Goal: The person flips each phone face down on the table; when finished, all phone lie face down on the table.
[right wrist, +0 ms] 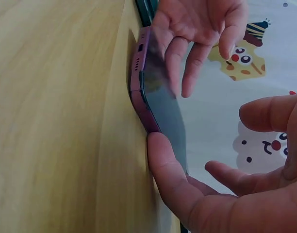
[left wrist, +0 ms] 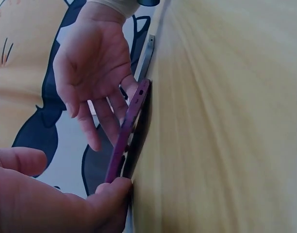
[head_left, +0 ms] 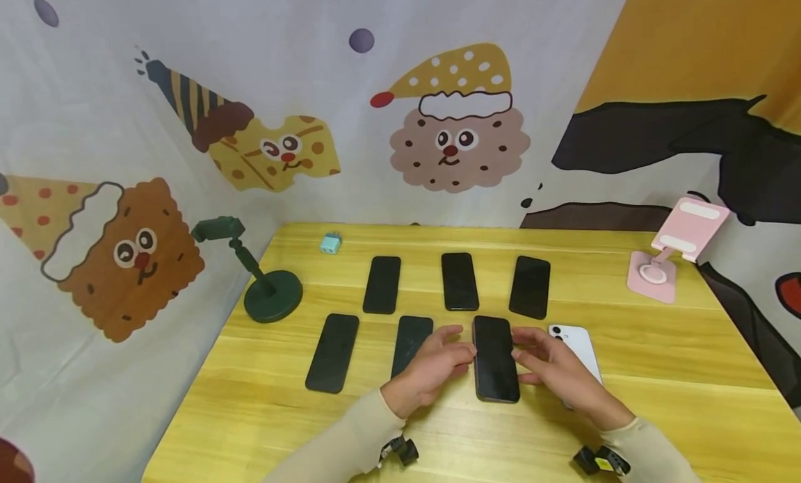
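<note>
A dark-screened phone lies between my two hands, screen up. Its purple frame shows in the left wrist view, where the phone tilts, its left side raised off the wood. At the left long edge, fingertips of my left hand touch the phone, the thumb apart from it. My right hand is at the opposite edge, and one fingertip meets the purple frame in the right wrist view. Another dark phone is partly hidden behind my left hand. Under my right forearm, a white phone shows its camera side.
Behind these stands a row of dark phones, left, middle and right. One more phone lies at front left. A green stand, a light blue charger plug and a pink phone stand are on the wooden table.
</note>
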The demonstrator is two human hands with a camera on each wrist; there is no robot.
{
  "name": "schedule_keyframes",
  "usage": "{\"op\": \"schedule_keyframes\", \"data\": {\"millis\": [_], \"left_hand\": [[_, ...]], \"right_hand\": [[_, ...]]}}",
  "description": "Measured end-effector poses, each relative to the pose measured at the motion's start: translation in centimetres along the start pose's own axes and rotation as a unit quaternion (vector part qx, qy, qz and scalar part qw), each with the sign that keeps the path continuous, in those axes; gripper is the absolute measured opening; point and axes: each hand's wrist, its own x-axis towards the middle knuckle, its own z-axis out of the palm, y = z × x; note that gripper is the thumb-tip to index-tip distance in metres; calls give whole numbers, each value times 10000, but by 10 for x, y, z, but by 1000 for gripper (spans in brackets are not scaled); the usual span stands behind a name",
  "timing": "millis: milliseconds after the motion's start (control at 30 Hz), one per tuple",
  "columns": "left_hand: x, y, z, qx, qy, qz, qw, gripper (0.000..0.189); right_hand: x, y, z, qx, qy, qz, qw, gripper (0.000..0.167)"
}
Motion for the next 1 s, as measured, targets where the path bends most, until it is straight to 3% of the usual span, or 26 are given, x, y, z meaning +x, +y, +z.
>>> {"op": "schedule_keyframes", "data": {"millis": [367,633,1000], "left_hand": [[5,1,7,-452,-50,-1,9990,82],[14,-3,8,-403,-659,-8,9970,51],[23,-6,9,-456,-996,-186,9938,53]], "right_hand": [[4,-3,5,-144,-162,142,9997,63],[4,-5,7,-74,-278,173,9994,61],[6,-9,7,7,-279,170,9995,62]]}}
